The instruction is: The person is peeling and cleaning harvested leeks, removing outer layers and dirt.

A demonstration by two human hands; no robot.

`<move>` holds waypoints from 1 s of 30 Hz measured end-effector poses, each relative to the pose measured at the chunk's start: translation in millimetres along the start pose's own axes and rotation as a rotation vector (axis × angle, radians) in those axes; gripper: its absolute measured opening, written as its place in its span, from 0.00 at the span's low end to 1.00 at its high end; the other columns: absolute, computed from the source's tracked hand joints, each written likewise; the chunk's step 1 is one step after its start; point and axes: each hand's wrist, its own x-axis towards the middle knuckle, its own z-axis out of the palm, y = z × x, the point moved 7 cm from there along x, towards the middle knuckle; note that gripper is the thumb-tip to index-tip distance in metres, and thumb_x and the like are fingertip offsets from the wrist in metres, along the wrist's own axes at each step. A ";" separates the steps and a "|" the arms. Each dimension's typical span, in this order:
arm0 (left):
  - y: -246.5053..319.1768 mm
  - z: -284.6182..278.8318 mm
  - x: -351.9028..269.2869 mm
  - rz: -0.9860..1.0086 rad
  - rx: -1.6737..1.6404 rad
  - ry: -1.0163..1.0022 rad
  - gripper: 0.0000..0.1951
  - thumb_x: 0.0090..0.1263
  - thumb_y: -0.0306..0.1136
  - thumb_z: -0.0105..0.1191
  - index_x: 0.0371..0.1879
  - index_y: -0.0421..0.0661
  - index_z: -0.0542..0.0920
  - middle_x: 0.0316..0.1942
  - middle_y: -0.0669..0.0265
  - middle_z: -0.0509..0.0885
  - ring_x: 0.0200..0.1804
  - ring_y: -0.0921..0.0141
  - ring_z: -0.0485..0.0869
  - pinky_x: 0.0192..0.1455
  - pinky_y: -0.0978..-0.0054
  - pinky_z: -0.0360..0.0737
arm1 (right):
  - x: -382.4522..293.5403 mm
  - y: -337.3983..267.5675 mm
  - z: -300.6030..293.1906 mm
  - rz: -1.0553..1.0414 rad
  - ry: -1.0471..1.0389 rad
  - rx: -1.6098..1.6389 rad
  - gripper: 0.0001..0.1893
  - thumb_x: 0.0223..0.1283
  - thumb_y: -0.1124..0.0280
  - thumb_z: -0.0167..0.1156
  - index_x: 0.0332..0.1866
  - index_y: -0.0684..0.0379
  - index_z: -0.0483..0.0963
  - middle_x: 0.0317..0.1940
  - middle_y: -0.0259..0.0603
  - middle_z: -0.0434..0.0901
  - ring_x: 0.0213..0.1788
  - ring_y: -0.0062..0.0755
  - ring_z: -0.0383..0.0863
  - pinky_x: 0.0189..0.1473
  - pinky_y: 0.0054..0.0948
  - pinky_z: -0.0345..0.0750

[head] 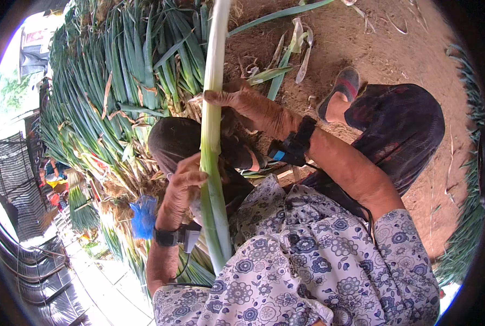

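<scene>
One long, thick green onion [212, 142] runs almost upright through the middle of the picture, its white shank at the top and its green leaves down against the floral shirt. My left hand [182, 185] grips it where the white turns green, thumb across the front. Higher up, my right hand [236, 104] pinches the white shank between thumb and fingers; some of its fingers are hidden behind the shank. The root end lies beyond the top edge of the picture.
A big heap of green onions [124, 61] fills the left side. Peeled leaves [281, 71] lie on the soil floor [389, 49]. A blue plastic bag or wrap [143, 216] is beside my left wrist. More onions [464, 236] line the far right. Another person [53, 175] is at far left.
</scene>
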 end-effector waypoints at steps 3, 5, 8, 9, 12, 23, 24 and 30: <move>27.2 -3.1 -12.8 -0.016 0.208 0.064 0.31 0.57 0.44 0.62 0.58 0.37 0.75 0.48 0.63 0.81 0.52 0.74 0.76 0.60 0.75 0.68 | 3.7 -9.1 -9.6 -0.081 0.169 -0.155 0.24 0.59 0.50 0.66 0.35 0.68 0.78 0.21 0.41 0.81 0.15 0.21 0.78 0.14 0.20 0.75; 40.5 5.6 -16.2 0.069 0.306 0.006 0.30 0.60 0.44 0.62 0.59 0.38 0.74 0.48 0.63 0.81 0.52 0.74 0.76 0.59 0.75 0.69 | 2.4 -13.9 -11.2 -0.091 0.214 -0.178 0.25 0.56 0.50 0.68 0.31 0.68 0.78 0.17 0.40 0.79 0.14 0.20 0.77 0.12 0.19 0.71; 36.8 8.0 -8.2 0.039 0.513 0.048 0.24 0.61 0.38 0.61 0.54 0.37 0.75 0.41 0.66 0.80 0.44 0.77 0.75 0.50 0.77 0.71 | -3.7 -21.5 -9.7 -0.131 0.239 -0.233 0.25 0.56 0.51 0.69 0.29 0.68 0.78 0.16 0.39 0.78 0.12 0.20 0.75 0.11 0.19 0.70; 37.3 7.9 -3.0 0.058 0.600 0.049 0.23 0.61 0.36 0.61 0.53 0.37 0.76 0.39 0.67 0.79 0.42 0.77 0.74 0.48 0.78 0.71 | -5.4 -22.0 -8.2 -0.129 0.232 -0.233 0.25 0.56 0.51 0.69 0.29 0.68 0.78 0.16 0.39 0.78 0.12 0.20 0.75 0.11 0.19 0.69; 38.8 -0.1 7.6 0.084 0.568 0.159 0.15 0.60 0.33 0.60 0.42 0.37 0.79 0.28 0.73 0.76 0.32 0.80 0.71 0.36 0.79 0.69 | -6.8 -17.9 3.6 -0.123 0.162 -0.284 0.26 0.56 0.48 0.68 0.28 0.67 0.78 0.16 0.39 0.77 0.12 0.21 0.75 0.11 0.20 0.69; 54.9 -9.9 12.6 0.211 0.446 0.326 0.15 0.57 0.24 0.59 0.44 0.35 0.80 0.34 0.68 0.82 0.35 0.79 0.77 0.41 0.80 0.74 | -7.3 13.3 22.7 -0.106 0.079 -0.838 0.27 0.59 0.49 0.61 0.23 0.68 0.75 0.17 0.54 0.75 0.24 0.51 0.80 0.29 0.43 0.75; 52.9 -12.0 13.2 0.190 0.449 0.346 0.16 0.57 0.24 0.58 0.45 0.35 0.80 0.35 0.67 0.82 0.36 0.78 0.78 0.42 0.80 0.75 | -8.8 10.6 23.7 -0.157 0.104 -0.937 0.27 0.60 0.50 0.61 0.23 0.68 0.74 0.16 0.54 0.74 0.23 0.53 0.79 0.28 0.43 0.75; 53.7 -10.2 14.6 0.263 0.625 0.408 0.17 0.58 0.22 0.57 0.49 0.37 0.79 0.36 0.68 0.83 0.37 0.78 0.78 0.43 0.80 0.75 | -19.7 -1.9 33.3 -0.398 0.200 -0.985 0.23 0.65 0.55 0.57 0.23 0.67 0.74 0.16 0.53 0.74 0.23 0.56 0.79 0.27 0.45 0.73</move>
